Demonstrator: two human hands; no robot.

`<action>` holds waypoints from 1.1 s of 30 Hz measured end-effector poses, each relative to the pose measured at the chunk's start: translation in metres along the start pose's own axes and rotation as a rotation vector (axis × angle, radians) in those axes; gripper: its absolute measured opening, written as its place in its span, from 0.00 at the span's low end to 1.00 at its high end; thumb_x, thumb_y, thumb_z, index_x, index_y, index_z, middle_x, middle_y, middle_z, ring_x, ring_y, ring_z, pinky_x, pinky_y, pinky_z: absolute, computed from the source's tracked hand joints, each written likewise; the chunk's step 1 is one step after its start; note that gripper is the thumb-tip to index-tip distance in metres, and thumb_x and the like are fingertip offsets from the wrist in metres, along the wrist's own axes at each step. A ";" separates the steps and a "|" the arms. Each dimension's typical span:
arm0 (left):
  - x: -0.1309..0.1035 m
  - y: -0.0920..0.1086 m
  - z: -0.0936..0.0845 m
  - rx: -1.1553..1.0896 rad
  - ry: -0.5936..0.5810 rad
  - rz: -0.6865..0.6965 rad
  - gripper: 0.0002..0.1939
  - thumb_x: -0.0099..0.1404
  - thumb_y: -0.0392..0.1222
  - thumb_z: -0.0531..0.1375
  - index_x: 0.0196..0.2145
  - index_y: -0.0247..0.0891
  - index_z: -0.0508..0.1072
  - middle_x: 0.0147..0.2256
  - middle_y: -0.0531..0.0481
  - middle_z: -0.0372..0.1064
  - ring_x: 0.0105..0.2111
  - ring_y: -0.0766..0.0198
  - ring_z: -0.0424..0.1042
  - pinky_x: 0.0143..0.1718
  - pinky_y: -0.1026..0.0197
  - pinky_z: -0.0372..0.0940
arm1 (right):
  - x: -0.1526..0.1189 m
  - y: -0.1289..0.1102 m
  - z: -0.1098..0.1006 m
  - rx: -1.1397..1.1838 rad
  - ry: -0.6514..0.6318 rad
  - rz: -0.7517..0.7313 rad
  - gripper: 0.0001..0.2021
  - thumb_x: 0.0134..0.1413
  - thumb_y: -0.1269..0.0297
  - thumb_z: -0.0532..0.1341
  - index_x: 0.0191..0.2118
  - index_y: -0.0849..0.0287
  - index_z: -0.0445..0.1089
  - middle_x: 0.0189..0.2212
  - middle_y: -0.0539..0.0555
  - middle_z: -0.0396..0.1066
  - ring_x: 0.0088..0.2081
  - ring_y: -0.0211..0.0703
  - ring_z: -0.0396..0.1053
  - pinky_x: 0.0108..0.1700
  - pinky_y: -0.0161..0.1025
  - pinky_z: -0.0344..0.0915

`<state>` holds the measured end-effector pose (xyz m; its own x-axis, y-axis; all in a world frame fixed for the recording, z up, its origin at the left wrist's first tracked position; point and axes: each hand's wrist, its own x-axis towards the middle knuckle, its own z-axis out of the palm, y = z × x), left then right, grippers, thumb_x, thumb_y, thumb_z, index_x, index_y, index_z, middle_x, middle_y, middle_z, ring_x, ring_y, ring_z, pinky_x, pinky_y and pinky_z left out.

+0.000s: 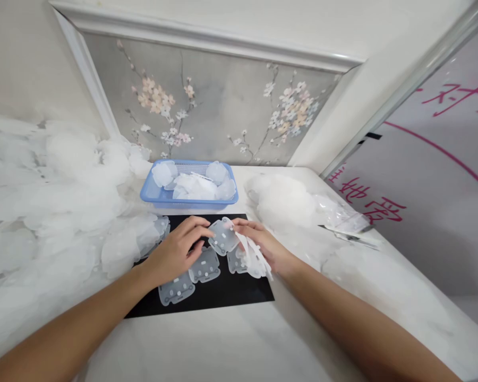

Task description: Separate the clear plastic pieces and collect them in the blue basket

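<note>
My right hand (265, 241) grips a fanned bunch of thin translucent plastic pieces (253, 257) above the right part of a black mat (231, 294). One rounded translucent piece (223, 237) stands out at the left of that bunch, between my two hands. Close to its left edge are the fingertips of my left hand (179, 252), whose thumb and fingers are apart; whether they touch the edge I cannot tell. Below that hand, a piece with small white spots (177, 289) and another similar piece (205, 264) lie on the mat. More pieces at the mat's left are partly hidden.
A blue basket (151, 204) with more translucent pieces stands behind the mat. A large heap of pieces (43, 212) fills the left side. At right are another white pile (281, 199), clear plastic bags (338, 212) and a whiteboard (434, 185) with red writing.
</note>
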<state>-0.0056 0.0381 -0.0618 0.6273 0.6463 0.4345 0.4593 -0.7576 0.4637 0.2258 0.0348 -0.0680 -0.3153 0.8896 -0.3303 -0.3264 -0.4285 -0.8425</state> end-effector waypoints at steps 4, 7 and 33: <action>0.004 -0.004 -0.013 0.031 -0.239 -0.373 0.08 0.67 0.43 0.57 0.43 0.42 0.70 0.42 0.49 0.67 0.44 0.55 0.70 0.44 0.53 0.66 | 0.001 0.001 -0.005 0.016 0.001 -0.006 0.17 0.40 0.55 0.73 0.34 0.60 0.73 0.15 0.44 0.66 0.14 0.32 0.58 0.18 0.31 0.54; 0.005 -0.004 -0.028 0.058 -0.395 -0.500 0.13 0.62 0.52 0.62 0.39 0.42 0.70 0.40 0.50 0.66 0.39 0.55 0.68 0.37 0.56 0.62 | 0.002 0.002 -0.008 0.002 -0.013 0.001 0.17 0.42 0.54 0.72 0.34 0.59 0.73 0.15 0.44 0.66 0.14 0.31 0.57 0.17 0.31 0.54; -0.006 0.041 -0.010 0.546 -0.558 -0.572 0.13 0.66 0.49 0.60 0.38 0.36 0.68 0.37 0.38 0.69 0.36 0.45 0.73 0.28 0.58 0.59 | 0.000 0.004 -0.005 0.003 -0.030 -0.053 0.17 0.39 0.52 0.74 0.31 0.58 0.73 0.17 0.45 0.65 0.18 0.33 0.60 0.21 0.31 0.56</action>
<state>0.0032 0.0039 -0.0371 0.3618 0.9008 -0.2403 0.9286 -0.3711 0.0072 0.2291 0.0343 -0.0734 -0.3243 0.9060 -0.2720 -0.3462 -0.3813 -0.8572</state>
